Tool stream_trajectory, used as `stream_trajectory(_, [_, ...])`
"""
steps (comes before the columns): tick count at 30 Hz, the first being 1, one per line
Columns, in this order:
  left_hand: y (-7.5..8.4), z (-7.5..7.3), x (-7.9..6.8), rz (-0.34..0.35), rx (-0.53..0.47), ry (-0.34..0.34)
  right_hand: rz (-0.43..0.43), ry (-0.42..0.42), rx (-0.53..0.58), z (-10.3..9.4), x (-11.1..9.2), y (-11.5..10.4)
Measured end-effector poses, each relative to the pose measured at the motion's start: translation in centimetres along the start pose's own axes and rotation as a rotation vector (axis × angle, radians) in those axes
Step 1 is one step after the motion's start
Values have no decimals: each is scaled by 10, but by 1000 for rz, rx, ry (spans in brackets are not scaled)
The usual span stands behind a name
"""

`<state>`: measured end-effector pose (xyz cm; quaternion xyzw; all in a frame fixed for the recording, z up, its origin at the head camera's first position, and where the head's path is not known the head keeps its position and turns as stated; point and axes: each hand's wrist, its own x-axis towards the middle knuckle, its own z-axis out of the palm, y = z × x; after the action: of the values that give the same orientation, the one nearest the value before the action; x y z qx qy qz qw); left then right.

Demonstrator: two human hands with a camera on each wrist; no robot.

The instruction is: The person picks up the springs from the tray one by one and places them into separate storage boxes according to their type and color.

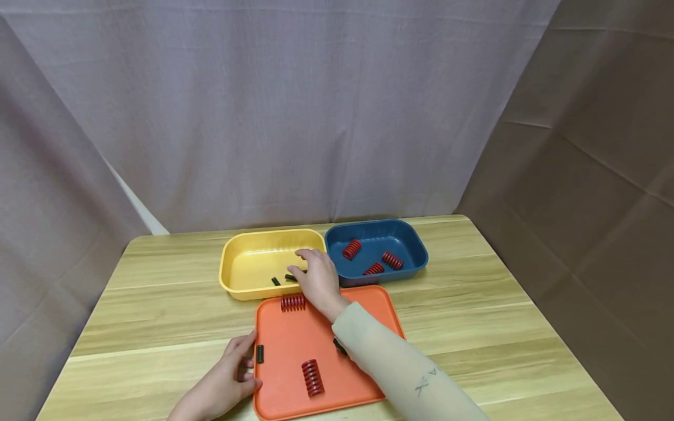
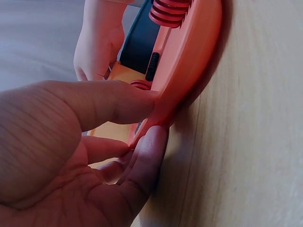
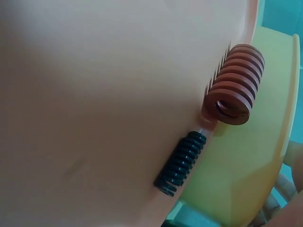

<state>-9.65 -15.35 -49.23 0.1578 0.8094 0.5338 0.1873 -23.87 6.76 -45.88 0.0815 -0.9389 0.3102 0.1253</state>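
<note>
My left hand (image 1: pixel 221 377) grips the left rim of the orange tray (image 1: pixel 284 403), thumb and fingers pinching its edge in the left wrist view. Over the yellow bin (image 1: pixel 247 266) is my right hand (image 1: pixel 320 283), thumb and forefinger apart. Small black springs (image 1: pixel 276 281) lie in that bin, one close below the right fingertips. On the orange tray are an upper red spring (image 1: pixel 292 303), a lower red spring (image 1: pixel 313 378) and a black spring (image 1: pixel 260 354) by the left rim. Another dark spring (image 1: pixel 339 347) is partly hidden by the right sleeve.
The blue bin (image 1: pixel 418 251) stands against the yellow bin's right side and holds three red springs (image 1: pixel 351 249). Both bins sit behind the orange tray on a wooden table (image 1: pixel 168 304). Grey curtains (image 1: pixel 274 117) hang behind the table and at its sides.
</note>
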Motion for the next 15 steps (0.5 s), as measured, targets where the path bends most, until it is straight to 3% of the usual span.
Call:
stream_trajectory(7, [1,0,-1,-11,31,1,-15,-32,74,-8,-2,1])
stream_trajectory(15, [1,0,-1,-8,43,5,-37,-95,113,-30,-15,3])
